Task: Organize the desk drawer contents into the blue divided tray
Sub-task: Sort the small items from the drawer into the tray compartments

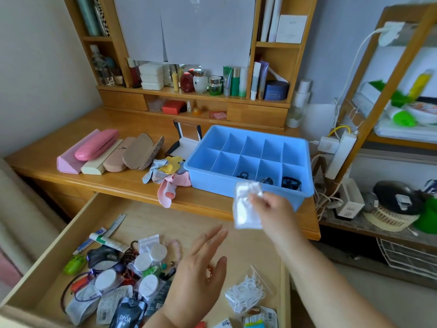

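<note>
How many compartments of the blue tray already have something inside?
3. All are in the near row of the tray: the middle one, the next to its right, and the right-end one. The near wall hides part of the near floors.

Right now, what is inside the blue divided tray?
Three front-row compartments of the blue divided tray hold small dark items; the others look bare. The clear plastic bag in the right hand hides part of the front wall.

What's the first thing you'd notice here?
Probably the big blue divided tray on the desk, mostly empty. Just in front of it, the right hand pinches a small clear plastic bag. Below, the open drawer holds a colourful jumble.
</note>
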A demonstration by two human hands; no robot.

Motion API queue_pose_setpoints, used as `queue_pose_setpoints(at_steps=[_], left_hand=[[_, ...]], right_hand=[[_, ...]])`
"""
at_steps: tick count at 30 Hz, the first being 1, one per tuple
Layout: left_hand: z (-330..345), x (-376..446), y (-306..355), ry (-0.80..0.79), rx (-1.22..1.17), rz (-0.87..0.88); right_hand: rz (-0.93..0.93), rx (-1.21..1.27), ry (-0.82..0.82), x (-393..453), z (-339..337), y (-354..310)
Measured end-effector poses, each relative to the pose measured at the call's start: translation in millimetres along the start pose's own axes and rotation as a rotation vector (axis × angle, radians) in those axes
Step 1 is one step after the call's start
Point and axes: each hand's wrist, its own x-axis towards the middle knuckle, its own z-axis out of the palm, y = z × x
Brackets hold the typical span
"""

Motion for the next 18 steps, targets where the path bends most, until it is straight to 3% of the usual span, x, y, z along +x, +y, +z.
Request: queue_pose_setpoints(at_steps=[2,5,9,13,14,16,18], left_hand=[[-3.7,-17.0,-20.6,0.055,0.037,-0.045],[-11.4,-47.3,-56.4,0.013,0.157,-0.192],[-12.2,-68.3,-78.2,-0.055,0.248,-0.323],[-13.9,-84.5,-108.9,-0.182,0.409,-0.130],[-13.7,-86.3,-115.1,-0.141,0.440,-0.104],[-10.8,-80.9,-109.0,-0.160,0.441,-0.144],[-4.9,-75.3,-89.7,-0.098,0.363,-0.292]], right_hand=[[-0.085,-0.054,0.174,27.6,-28.9,-2.4],[-0.126,-0.139,0.354,71.4,-66.3,-5.2],[-0.030,-0.426,0.193,120.5,-68.4,-7.9],[0.053,-0.512,0.104,144.3,-44.6,-20.2],[0.058,-0.520,0.121,147.5,-38.6,-22.0],[0.038,-0.567,0.152,150.4,-27.7,-24.4],[-0.001,-0.647,0.130,150.1,-19.6,-26.2]])
